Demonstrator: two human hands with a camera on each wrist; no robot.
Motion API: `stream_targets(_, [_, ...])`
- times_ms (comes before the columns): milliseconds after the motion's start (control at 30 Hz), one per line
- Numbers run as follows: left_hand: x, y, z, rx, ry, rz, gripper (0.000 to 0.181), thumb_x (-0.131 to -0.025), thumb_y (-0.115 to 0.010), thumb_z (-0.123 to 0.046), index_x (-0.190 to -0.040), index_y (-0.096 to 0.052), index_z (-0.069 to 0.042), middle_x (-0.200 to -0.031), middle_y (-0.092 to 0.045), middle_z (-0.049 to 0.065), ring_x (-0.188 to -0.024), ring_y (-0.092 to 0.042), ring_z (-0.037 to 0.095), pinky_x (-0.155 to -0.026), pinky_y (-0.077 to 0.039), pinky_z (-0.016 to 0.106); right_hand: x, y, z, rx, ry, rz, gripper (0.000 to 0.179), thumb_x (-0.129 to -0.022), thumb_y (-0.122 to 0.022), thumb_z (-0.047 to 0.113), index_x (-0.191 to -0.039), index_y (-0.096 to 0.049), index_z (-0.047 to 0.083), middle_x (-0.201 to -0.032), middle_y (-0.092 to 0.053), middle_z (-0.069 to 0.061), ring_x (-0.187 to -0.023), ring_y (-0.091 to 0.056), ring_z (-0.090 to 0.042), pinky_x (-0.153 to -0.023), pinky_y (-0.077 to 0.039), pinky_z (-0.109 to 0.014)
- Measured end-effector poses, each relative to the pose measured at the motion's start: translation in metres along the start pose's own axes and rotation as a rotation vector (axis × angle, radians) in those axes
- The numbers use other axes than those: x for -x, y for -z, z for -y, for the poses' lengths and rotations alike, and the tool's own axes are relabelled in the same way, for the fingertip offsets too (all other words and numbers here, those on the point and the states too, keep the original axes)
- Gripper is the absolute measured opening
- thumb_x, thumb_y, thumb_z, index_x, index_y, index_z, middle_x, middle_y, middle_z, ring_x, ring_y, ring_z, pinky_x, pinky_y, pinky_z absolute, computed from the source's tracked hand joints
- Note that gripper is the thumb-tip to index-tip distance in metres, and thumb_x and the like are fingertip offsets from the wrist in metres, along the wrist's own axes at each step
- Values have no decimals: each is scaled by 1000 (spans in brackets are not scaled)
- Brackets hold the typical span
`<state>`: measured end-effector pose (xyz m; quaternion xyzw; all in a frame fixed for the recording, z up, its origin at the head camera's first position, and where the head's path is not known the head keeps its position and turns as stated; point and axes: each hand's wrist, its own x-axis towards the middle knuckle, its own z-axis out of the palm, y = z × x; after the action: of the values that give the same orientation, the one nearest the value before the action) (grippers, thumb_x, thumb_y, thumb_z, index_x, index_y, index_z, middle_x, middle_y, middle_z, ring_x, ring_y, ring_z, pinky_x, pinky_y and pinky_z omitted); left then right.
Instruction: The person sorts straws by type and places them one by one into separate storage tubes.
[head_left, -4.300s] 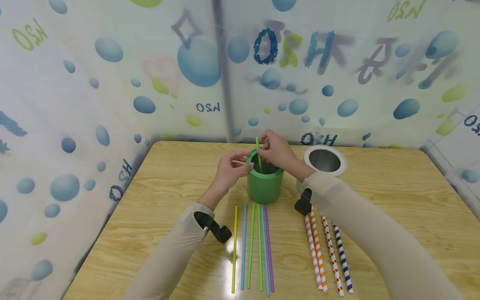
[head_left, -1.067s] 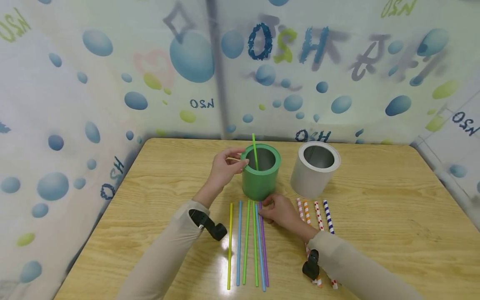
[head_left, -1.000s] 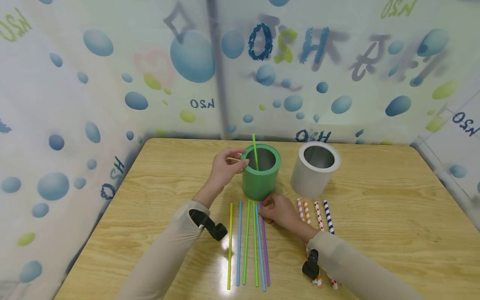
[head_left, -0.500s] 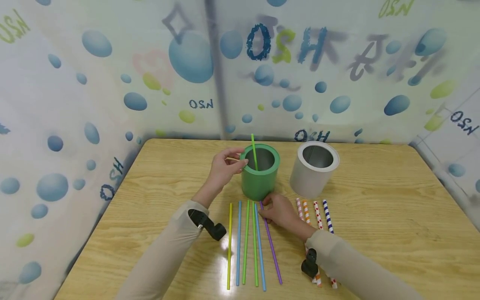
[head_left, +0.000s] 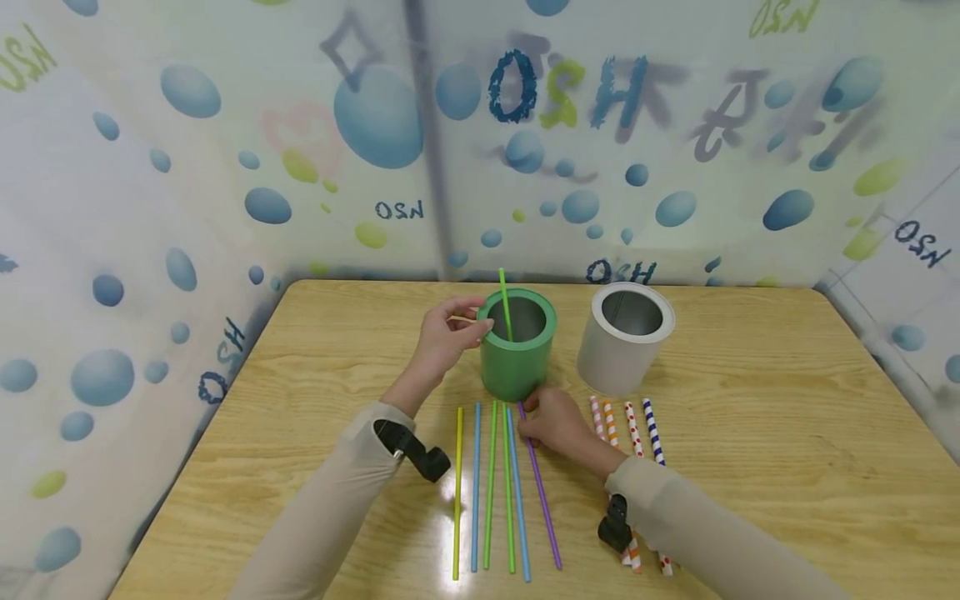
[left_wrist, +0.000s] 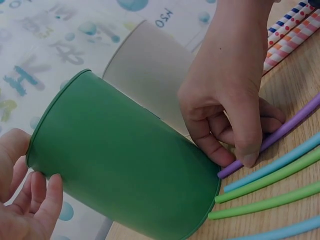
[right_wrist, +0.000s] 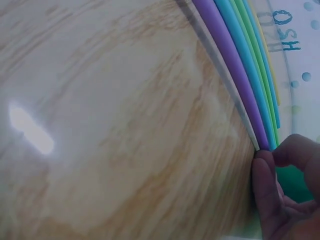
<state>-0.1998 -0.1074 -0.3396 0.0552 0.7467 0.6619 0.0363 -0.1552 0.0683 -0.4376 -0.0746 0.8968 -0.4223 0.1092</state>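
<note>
A green can (head_left: 516, 367) stands upright with a light-green straw (head_left: 506, 304) leaning inside it, its top above the rim. My left hand (head_left: 444, 335) holds the can's rim at the left, also seen in the left wrist view as a hand (left_wrist: 30, 200) at the can's edge. Low by the can's base, my right hand (head_left: 558, 421) pinches the far end of a purple straw (head_left: 545, 504) between thumb and finger. That straw lies on the table, slanting away from the blue straw (head_left: 519, 500) beside it. The right wrist view shows the pinched purple straw (right_wrist: 232, 65) close up.
Left of the purple straw lie yellow (head_left: 457, 500), blue (head_left: 476, 492) and green straws (head_left: 491, 492) in a loose row. A white can (head_left: 618, 358) stands right of the green one. Several patterned paper straws (head_left: 654, 429) lie before it, partly under my right forearm.
My right hand has come down from the green can, leaving the light-green straw inside. The purple straw's near end has swung right, away from the blue one. My left hand stays at the rim.
</note>
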Motion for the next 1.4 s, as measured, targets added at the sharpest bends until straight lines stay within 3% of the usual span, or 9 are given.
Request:
stream_targets(200, [1, 0, -1, -6, -12, 0, 34, -84, -64, -2, -117, -57, 5, -93, -50, 12, -73, -54, 12, -75, -53, 44, -1, 1, -1, 10, 6, 14, 4, -63, -58, 1, -67, -60, 2, -40, -48, 4, -35, -44, -6, -37, -37, -20])
stream_targets(333, [2, -1, -2, -6, -19, 4, 34, -84, -63, -2, -116, -57, 5, -93, -51, 12, -74, -54, 12, -75, -52, 45, -2, 2, -3, 3, 11, 32, 8, -64, -57, 3, -57, -56, 6, -40, -48, 4, -34, -43, -6, -36, -36, -20])
stream_targets(467, [2, -1, -2, -9, -15, 6, 34, -85, -64, -3, -117, -57, 5, -93, -51, 11, -74, -54, 13, -73, -53, 41, -1, 4, -5, -46, -14, 55, 2, -66, -58, 4, -64, -60, 3, -43, -51, 2, -37, -46, -8, -38, -41, -22])
stream_targets(567, [2, -2, -2, -11, -14, 6, 34, -84, -64, -3, -117, -57, 5, -93, -51, 12, -75, -54, 14, -71, -54, 36, -1, 6, -6, -88, -30, 58, 12, -67, -58, 3, -78, -63, 0, -46, -54, 0, -39, -48, -9, -40, -44, -23])
stream_targets(700, [1, -3, -3, -10, -20, 7, 34, -84, -64, -3, -117, -57, 5, -94, -51, 12, -75, -54, 14, -74, -53, 40, 1, 12, -5, -97, -9, 42, 20, -69, -60, 2, -88, -62, -3, -49, -55, -1, -40, -50, -11, -40, -43, -23])
stream_targets(900, [1, -3, -3, -10, -30, 5, 34, -84, -64, -2, -117, -57, 6, -92, -51, 12, -75, -53, 14, -76, -52, 44, 4, 24, 1, -60, 83, 18, 21, -71, -61, 3, -91, -60, -4, -53, -56, 2, -45, -51, -9, -44, -42, -23])
stream_targets(1167, [2, -2, -2, -10, -26, 1, 34, -84, -64, -2, -117, -57, 6, -92, -51, 12, -74, -54, 14, -75, -53, 43, 10, 36, 11, -178, 163, -35, 18, -70, -58, -4, -88, -58, -7, -59, -56, -1, -47, -51, -10, -44, -44, -23])
stream_targets(1400, [-13, 1, 25, -1, -25, -9, 37, -83, -66, -6, -118, -58, 2, -93, -51, 10, -76, -54, 16, -73, -53, 43, 15, 48, 22, -251, 243, -110, 16, -72, -61, -6, -87, -55, -6, -63, -54, -3, -53, -49, -11, -47, -43, -21])
